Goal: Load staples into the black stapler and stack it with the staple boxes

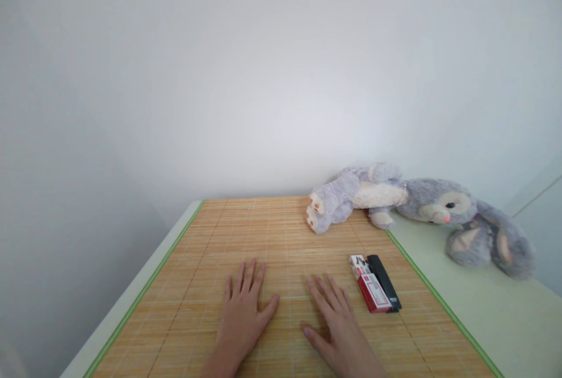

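My left hand point(243, 311) lies flat on the bamboo mat point(263, 232), fingers spread and nothing in it. Palm down to its right, my right hand point(336, 325) rests on the same mat, also with its fingers apart and holding nothing. Just beyond the right hand's outer side is a red and white box point(374, 294). A smaller white box point(359, 264) with a dark printed picture touches its far end. Along the right side of both boxes lies a black stapler point(384, 282), slanting away from me.
A grey plush rabbit point(419, 199) lies on its side at the back right, its feet on the mat and its head and long ears over the pale tabletop point(496, 313). A white wall point(263, 74) rises behind the table.
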### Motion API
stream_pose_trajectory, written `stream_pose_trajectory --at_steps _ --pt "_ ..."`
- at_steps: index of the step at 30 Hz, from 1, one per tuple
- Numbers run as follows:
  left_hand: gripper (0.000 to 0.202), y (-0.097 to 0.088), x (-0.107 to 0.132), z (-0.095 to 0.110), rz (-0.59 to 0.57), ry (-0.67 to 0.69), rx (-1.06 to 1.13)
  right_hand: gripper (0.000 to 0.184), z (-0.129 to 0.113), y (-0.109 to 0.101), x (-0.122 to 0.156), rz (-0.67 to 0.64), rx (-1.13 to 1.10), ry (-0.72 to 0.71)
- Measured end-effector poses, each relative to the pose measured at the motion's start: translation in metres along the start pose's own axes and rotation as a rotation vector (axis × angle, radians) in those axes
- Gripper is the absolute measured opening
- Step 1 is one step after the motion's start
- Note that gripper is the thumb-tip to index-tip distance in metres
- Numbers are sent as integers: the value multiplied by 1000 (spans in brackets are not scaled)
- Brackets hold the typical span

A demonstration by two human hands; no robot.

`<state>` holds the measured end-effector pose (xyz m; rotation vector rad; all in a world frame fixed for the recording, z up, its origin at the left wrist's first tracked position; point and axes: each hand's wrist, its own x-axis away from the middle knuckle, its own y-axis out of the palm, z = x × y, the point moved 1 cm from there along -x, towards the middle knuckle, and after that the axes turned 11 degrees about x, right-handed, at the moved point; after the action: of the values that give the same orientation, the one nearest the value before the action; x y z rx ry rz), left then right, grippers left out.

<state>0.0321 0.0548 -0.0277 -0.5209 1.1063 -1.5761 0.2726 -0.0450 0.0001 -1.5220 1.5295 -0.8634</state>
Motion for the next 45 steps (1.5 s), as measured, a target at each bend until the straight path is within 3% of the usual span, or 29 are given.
stream_pose_trajectory --at_steps 4,9,45 --pt "78 7 8 10 17 -6 -71 71 -4 32 -21 105 271 115" --pt "79 9 11 15 2 -20 -157 69 -6 46 -29 146 488 165" --pt "78 8 9 12 -10 -8 -181 67 -11 41 -28 126 542 177"
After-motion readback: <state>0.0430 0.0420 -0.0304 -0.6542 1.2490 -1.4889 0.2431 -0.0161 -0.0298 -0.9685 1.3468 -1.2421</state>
